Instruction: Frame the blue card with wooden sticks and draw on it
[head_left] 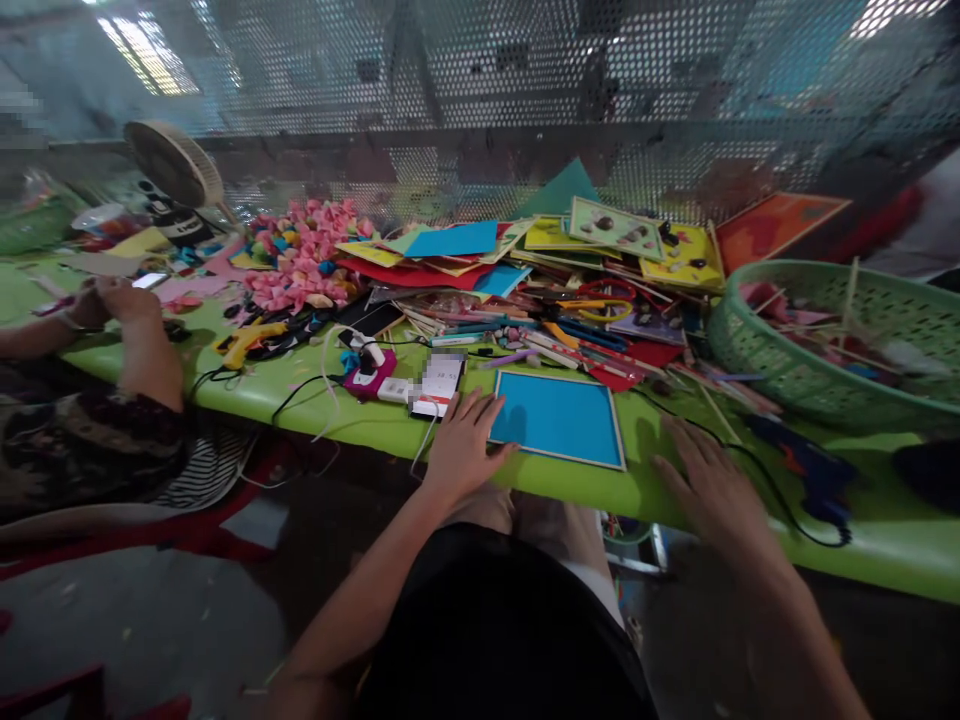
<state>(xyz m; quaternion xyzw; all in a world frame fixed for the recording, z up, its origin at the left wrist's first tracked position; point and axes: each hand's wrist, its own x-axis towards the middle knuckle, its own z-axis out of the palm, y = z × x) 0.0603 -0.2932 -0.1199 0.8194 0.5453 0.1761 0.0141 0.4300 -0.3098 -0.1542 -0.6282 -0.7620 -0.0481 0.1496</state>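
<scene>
A blue square card [559,416] with a pale border lies flat on the green table [360,420] right in front of me. My left hand [465,440] rests open at the card's left edge, fingers spread and touching it. My right hand [709,480] lies flat and open on the table to the card's right, beside a black cable [757,478]. A phone [438,382] sits just beyond my left hand.
Heaped coloured paper [450,242], scissors [600,298], pens and pink paper flowers [300,262] crowd the table's far half. A green basket [832,340] stands at the right, a dark glue gun [814,475] near it. Another person's arms [142,335] work at the left, by a small fan [174,165].
</scene>
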